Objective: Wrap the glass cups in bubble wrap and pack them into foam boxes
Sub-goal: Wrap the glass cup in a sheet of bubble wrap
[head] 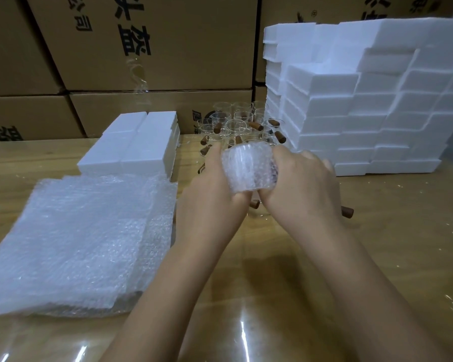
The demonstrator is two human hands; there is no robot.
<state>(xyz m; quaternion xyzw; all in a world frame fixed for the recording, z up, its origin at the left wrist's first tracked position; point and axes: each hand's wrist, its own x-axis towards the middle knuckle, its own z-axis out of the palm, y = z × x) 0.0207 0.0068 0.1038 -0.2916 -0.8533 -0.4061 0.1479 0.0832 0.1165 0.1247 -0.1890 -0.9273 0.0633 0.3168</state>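
Observation:
A glass cup rolled in bubble wrap (pixel 247 167) is held above the table between both hands. My left hand (pixel 212 194) grips its left end and my right hand (pixel 298 186) grips its right end, thumbs underneath. The glass itself is hidden by the wrap. Behind the hands stand several bare glass cups with brown wooden handles (pixel 236 124). A stack of bubble wrap sheets (pixel 81 239) lies at the left. Closed white foam boxes (pixel 139 145) sit behind the sheets.
A tall stepped pile of white foam boxes (pixel 364 100) fills the right rear. Printed cardboard cartons (pixel 141 48) form a wall at the back. A brown wooden handle (pixel 347 211) pokes out behind my right wrist. The wooden table (pixel 272 296) has a glossy clear cover.

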